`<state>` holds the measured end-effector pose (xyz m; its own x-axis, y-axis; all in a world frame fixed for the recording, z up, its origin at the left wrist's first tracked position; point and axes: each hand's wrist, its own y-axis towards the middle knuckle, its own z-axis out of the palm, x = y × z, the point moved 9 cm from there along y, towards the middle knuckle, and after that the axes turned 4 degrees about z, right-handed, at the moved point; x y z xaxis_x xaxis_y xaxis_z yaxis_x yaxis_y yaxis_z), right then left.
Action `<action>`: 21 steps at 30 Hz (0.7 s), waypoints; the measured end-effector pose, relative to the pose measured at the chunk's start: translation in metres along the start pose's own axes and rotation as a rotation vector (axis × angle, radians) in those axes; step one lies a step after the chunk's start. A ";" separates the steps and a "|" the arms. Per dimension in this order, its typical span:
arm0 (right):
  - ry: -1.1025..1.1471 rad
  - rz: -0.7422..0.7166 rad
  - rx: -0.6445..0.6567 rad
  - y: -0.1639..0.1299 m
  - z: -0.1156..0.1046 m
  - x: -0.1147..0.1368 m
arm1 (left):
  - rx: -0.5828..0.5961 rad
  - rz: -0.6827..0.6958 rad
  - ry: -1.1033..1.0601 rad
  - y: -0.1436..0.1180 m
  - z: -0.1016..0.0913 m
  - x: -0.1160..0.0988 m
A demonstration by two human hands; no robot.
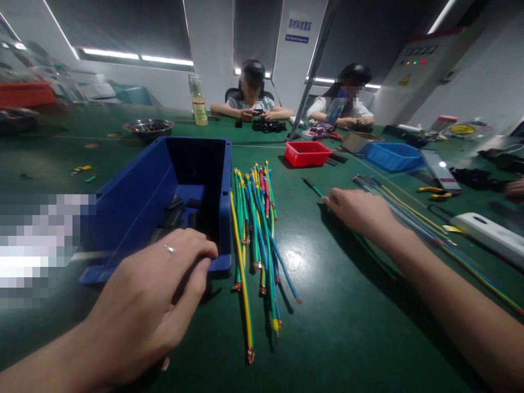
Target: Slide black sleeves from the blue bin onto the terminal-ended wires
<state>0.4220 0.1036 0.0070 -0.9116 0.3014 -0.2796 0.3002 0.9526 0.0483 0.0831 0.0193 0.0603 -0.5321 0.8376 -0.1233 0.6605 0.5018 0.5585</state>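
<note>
My left hand reaches over the near rim of a dark blue plastic bin that holds black parts; its fingers are curled, and I cannot tell whether they hold anything. A ring sits on one finger. To the right of the bin lies a bundle of several green, yellow, blue and red wires with bare copper ends. My right hand rests farther right on the green table and pinches a single green wire that points away from me.
More long wires lie at the right beside a white device and yellow-handled pliers. A red tray, blue tray, metal bowl and bottle stand farther back. Two people sit across the table.
</note>
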 end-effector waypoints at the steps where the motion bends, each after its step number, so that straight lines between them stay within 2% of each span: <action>1: 0.008 0.005 0.009 0.000 0.001 -0.002 | -0.002 -0.001 -0.008 -0.001 0.000 0.001; 6: 0.047 -0.021 0.063 -0.001 0.005 -0.008 | -0.071 -0.010 -0.057 -0.013 0.002 0.007; 12: 0.022 0.031 0.069 0.001 0.007 -0.018 | -0.160 -0.130 -0.141 -0.023 0.002 0.016; 21: -0.005 0.127 0.132 0.008 0.016 -0.056 | -0.083 -0.164 -0.199 -0.022 0.003 0.022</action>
<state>0.4799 0.0942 0.0077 -0.8629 0.4182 -0.2837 0.4471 0.8935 -0.0430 0.0587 0.0275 0.0425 -0.5084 0.7765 -0.3722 0.5241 0.6220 0.5817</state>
